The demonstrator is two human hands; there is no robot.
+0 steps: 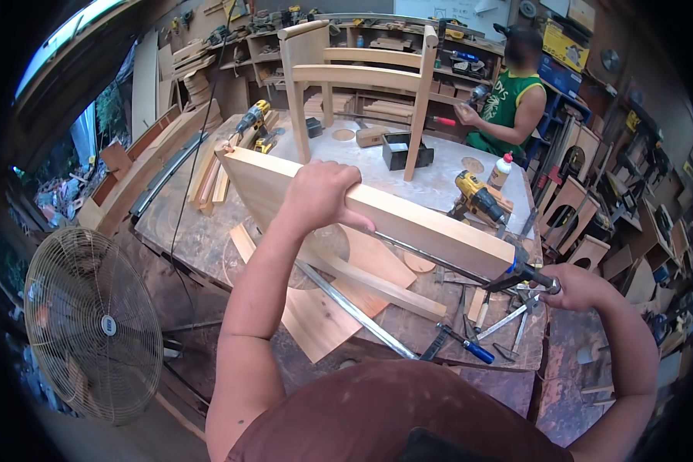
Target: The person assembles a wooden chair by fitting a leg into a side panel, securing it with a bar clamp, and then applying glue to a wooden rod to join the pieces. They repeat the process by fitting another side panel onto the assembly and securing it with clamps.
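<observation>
My left hand (323, 199) is wrapped over the top of a pale wooden frame (431, 219), which stands on edge across the workbench. A bar clamp (525, 271) runs along the frame's near side, its blue-padded jaw against the right end. At that end my right hand (581, 287) is closed around the clamp's dark handle. Below the frame lies a second bar clamp (354, 309) with a blue handle. A thin wooden board (319, 323) sticks out under its metal bar.
Behind stands another wooden frame (362, 75), beside a black box (396, 152). Yellow drills (481, 196) and a glue bottle (500, 171) sit on the workbench (177, 223). A co-worker in a green top (508, 108) holds a tool. A large fan (92, 323) is at left.
</observation>
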